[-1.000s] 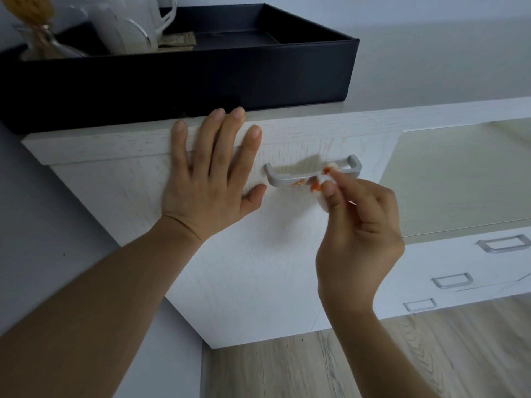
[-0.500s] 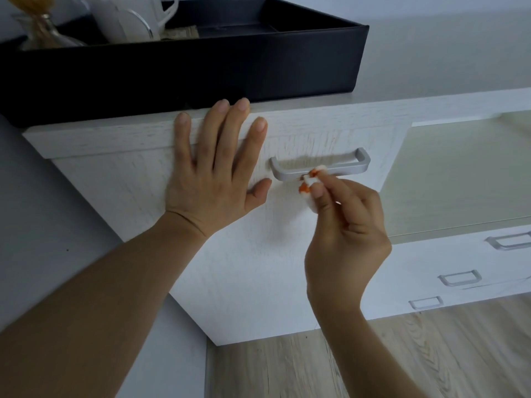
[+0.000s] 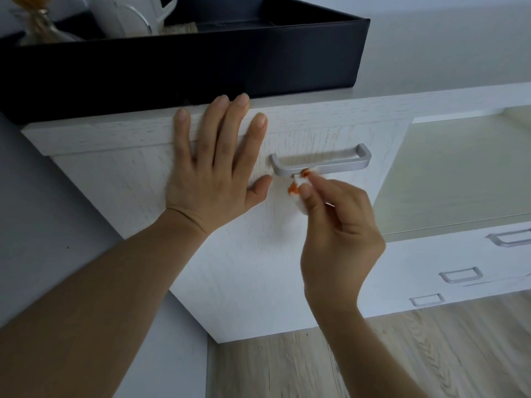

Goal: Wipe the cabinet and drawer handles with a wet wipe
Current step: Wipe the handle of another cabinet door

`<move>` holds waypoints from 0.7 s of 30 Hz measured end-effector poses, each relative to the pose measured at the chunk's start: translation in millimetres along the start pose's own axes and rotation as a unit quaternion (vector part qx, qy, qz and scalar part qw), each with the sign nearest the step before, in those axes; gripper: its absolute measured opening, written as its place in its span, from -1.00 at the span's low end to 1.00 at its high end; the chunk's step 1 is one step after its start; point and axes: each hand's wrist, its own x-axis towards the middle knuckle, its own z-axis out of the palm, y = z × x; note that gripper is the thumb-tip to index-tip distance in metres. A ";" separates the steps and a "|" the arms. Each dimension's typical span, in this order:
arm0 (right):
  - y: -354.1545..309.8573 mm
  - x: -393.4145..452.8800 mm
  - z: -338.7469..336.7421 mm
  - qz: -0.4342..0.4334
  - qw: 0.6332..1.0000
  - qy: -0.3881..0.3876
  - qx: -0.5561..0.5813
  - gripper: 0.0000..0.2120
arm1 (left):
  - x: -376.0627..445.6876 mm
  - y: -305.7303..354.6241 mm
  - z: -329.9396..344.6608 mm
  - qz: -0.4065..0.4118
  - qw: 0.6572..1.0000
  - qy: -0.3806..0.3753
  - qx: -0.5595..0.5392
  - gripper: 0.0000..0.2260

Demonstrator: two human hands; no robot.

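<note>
wet wipe (image 3: 300, 182) pinched by right hand (image 3: 339, 231) against handle (image 3: 321, 163); left hand (image 3: 212, 173) flat, fingers released.

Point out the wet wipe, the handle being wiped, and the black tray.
wet wipe (image 3: 300, 182): head view, white fold by the fingertips.
handle (image 3: 339, 163): head view, middle of the bar.
black tray (image 3: 201, 61): head view, front wall.

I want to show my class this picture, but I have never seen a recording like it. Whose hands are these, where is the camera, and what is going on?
There is no machine: the camera sits on a person's head, looking down at their own bare hands. The left hand lies flat against the white cabinet front. The right hand pinches a small white wet wipe against the underside of the silver handle, near its left end. On top of the cabinet stands a black tray. More handles show lower right.
</note>
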 end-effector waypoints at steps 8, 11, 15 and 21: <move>1.7 2.2 0.2 0.016 1.000 0.025 0.005 -0.86 | -1.0 0.3 -1.6 0.005 1.000 -0.011 0.005 -0.29; 0.7 3.0 -0.8 0.006 1.000 0.010 0.004 -0.83 | -0.1 0.6 -3.1 0.004 1.000 -0.009 0.008 -0.35; -0.2 0.7 2.3 0.010 1.000 0.016 0.010 -0.86 | -1.1 -0.1 0.1 0.003 1.000 -0.007 0.006 -0.24; -1.6 8.5 -8.3 0.033 0.998 0.056 0.001 -0.86 | -2.2 -0.1 0.4 0.002 1.000 -0.003 -0.011 -0.22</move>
